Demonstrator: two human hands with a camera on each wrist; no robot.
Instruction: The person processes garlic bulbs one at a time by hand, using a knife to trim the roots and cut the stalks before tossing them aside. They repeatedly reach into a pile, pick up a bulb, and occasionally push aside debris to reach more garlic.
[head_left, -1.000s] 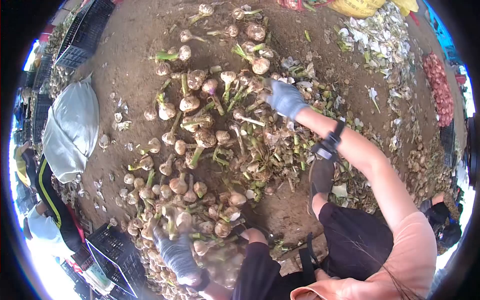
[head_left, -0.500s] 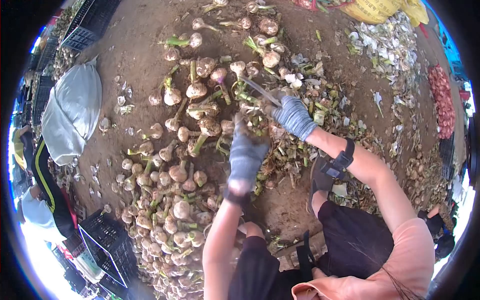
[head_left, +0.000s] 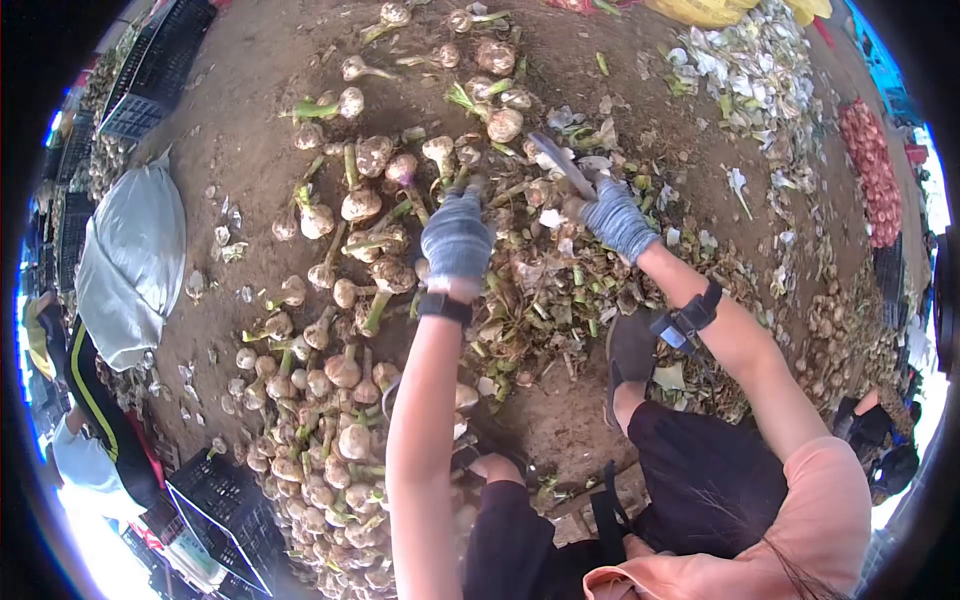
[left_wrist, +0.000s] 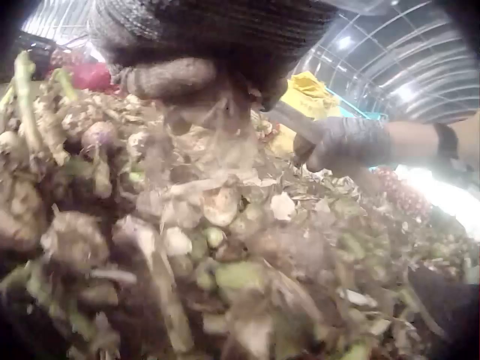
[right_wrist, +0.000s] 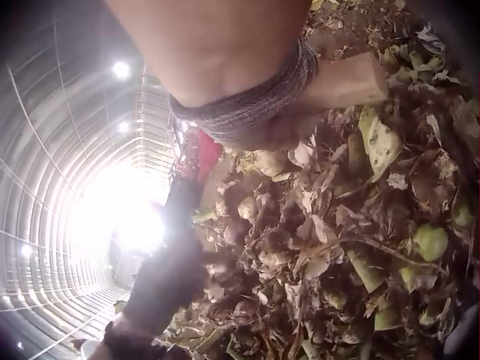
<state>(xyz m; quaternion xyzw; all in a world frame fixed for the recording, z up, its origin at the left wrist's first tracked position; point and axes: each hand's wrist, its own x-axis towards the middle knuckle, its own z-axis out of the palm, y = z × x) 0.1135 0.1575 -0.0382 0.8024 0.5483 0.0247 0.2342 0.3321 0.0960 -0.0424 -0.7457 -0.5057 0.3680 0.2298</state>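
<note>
Several garlic bulbs with stems lie on bare soil, among them a pale bulb [head_left: 438, 150] and a purple-tinged one [head_left: 402, 168]. My gloved left hand [head_left: 458, 240] reaches over stems just below the pale bulb. Its fingers are blurred in the left wrist view, a brownish shape beneath them; I cannot tell whether they grip it. My gloved right hand [head_left: 618, 222] grips a knife [head_left: 562, 163], its blade pointing up and left. The knife's wooden handle [right_wrist: 349, 84] sticks out behind that hand in the right wrist view. Cut stems and dry skins [head_left: 545, 290] lie beneath both hands.
A dense heap of trimmed bulbs [head_left: 330, 490] lies at lower left, beside a black crate [head_left: 225, 510]. My shoe [head_left: 630, 350] stands by the scraps. A white sack [head_left: 130, 265] sits at left; red net bags [head_left: 870, 175] stand at right.
My left hand has gone from the bulb heap up to the stemmed garlic, passing near the knife. My right hand has stayed over the scraps, and its knife blade now shows clearly.
</note>
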